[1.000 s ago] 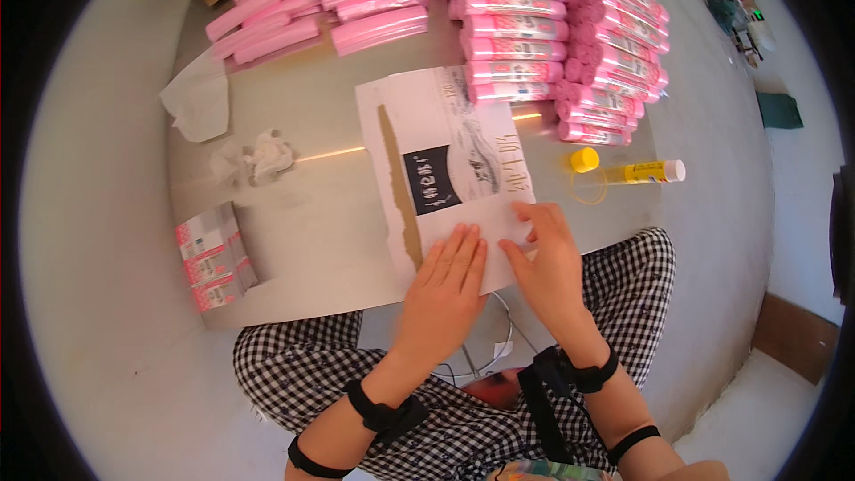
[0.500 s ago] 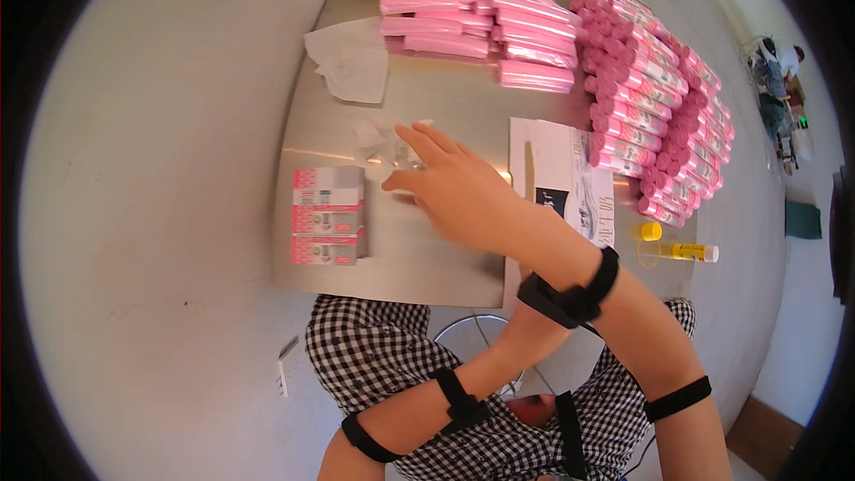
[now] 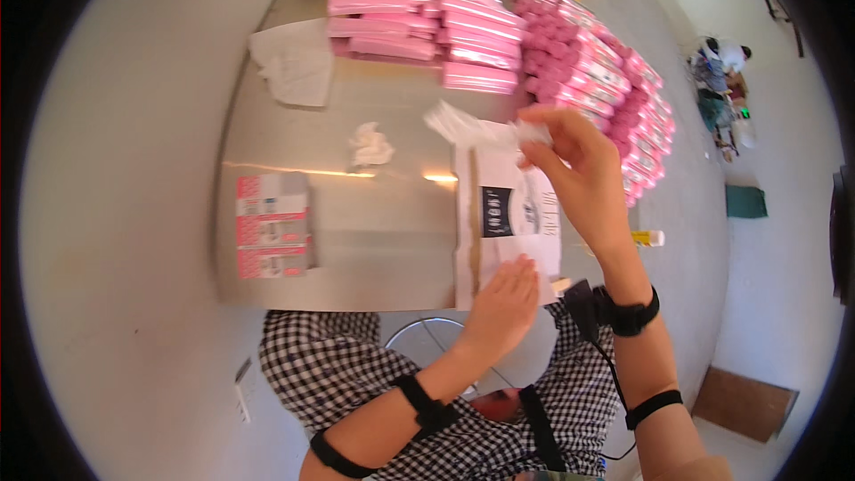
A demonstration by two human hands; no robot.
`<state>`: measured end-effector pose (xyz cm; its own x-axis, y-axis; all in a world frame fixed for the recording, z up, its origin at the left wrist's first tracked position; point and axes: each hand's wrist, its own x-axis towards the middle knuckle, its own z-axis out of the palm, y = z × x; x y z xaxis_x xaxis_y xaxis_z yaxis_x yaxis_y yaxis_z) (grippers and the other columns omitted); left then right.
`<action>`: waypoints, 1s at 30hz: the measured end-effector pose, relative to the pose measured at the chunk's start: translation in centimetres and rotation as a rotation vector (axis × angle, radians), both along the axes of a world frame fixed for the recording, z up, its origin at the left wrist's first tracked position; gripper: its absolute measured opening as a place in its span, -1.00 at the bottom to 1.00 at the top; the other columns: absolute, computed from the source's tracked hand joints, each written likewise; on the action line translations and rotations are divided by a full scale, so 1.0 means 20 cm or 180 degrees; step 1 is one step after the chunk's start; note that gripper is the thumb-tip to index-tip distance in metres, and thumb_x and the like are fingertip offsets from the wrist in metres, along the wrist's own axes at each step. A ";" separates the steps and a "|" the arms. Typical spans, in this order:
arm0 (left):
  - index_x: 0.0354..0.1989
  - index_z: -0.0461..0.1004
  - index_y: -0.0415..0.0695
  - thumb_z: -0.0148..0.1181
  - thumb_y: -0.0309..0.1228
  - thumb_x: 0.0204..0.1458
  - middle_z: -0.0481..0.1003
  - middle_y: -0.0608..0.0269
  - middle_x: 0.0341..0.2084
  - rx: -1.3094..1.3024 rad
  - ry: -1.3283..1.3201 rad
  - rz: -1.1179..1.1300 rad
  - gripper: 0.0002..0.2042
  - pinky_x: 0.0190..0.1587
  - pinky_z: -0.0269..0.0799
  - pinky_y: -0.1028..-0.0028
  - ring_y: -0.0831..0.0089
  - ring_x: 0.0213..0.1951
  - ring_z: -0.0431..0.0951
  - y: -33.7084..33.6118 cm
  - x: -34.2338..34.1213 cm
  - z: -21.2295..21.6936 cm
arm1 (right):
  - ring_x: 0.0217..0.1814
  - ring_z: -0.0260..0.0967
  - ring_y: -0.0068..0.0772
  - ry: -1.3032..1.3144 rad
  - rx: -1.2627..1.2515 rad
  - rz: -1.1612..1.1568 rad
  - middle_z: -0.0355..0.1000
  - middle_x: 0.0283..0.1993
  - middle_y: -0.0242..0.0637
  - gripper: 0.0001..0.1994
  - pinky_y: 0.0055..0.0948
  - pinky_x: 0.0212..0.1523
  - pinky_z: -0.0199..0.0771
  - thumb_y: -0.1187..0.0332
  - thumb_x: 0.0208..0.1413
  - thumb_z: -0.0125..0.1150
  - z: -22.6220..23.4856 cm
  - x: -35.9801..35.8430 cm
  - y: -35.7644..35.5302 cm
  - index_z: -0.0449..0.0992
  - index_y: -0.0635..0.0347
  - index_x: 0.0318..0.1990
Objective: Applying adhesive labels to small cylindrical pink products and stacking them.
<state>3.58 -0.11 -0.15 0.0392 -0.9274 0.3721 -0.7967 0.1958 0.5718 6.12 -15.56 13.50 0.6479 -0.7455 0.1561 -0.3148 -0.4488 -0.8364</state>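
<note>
My right hand (image 3: 579, 165) is raised over the far part of a white printed cardboard sheet (image 3: 525, 254). Its thumb and fingers pinch a thin white tissue-like piece (image 3: 468, 125) that trails out to the left, smeared by motion. My left hand (image 3: 508, 296) lies with its fingers stretched out on the near end of the cardboard, holding nothing that I can see. A crumpled white tissue (image 3: 371, 144) sits on the metal table (image 3: 383, 249) left of the cardboard.
Pink-and-white small boxes (image 3: 272, 227) stand at the left. A white sheet (image 3: 298, 67) lies behind them. Pink wrapped packs (image 3: 481, 77) and stacked pink-capped tubes (image 3: 588, 62) fill the back. A yellow glue stick (image 3: 646, 238) lies right of my right wrist.
My right hand has swung right from the crumpled tissue to above the cardboard, carrying the thin white piece. My left hand, earlier mostly hidden, now shows on the cardboard. The view has shifted.
</note>
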 end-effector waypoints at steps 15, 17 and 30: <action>-0.09 0.53 -0.26 0.18 -0.46 0.09 0.53 0.26 -0.22 0.1071 0.4739 -0.0521 -0.77 -0.20 0.40 0.53 0.54 -0.29 0.48 0.00 0.10 0.17 | -0.50 0.26 -0.64 -0.0136 0.2653 -0.0537 0.41 -0.38 -0.38 -0.80 -0.63 -0.44 0.34 0.51 0.15 0.18 -0.09 -0.72 0.40 0.53 0.25 -0.07; -0.19 0.56 -0.31 0.17 -0.49 0.10 0.55 0.31 -0.39 0.1560 0.5175 -0.0015 -0.83 -0.35 0.38 0.64 0.65 -0.42 0.47 -0.01 0.09 0.18 | -0.42 0.33 -0.51 0.0454 -0.0052 -0.0144 0.41 -0.21 -0.27 -0.66 -0.55 -0.37 0.39 0.58 0.06 0.22 -0.13 -0.71 0.44 0.53 0.11 0.02; -0.36 0.59 -0.31 0.24 -0.41 0.08 0.55 0.30 -0.54 0.1754 0.4563 -0.0442 -0.83 -0.52 0.36 0.64 0.64 -0.58 0.47 0.05 0.04 0.22 | -0.47 0.35 -0.55 0.0575 0.0782 -0.1035 0.46 -0.42 -0.32 -0.88 -0.57 -0.45 0.34 0.49 0.00 0.31 -0.26 -0.85 0.43 0.54 0.26 -0.28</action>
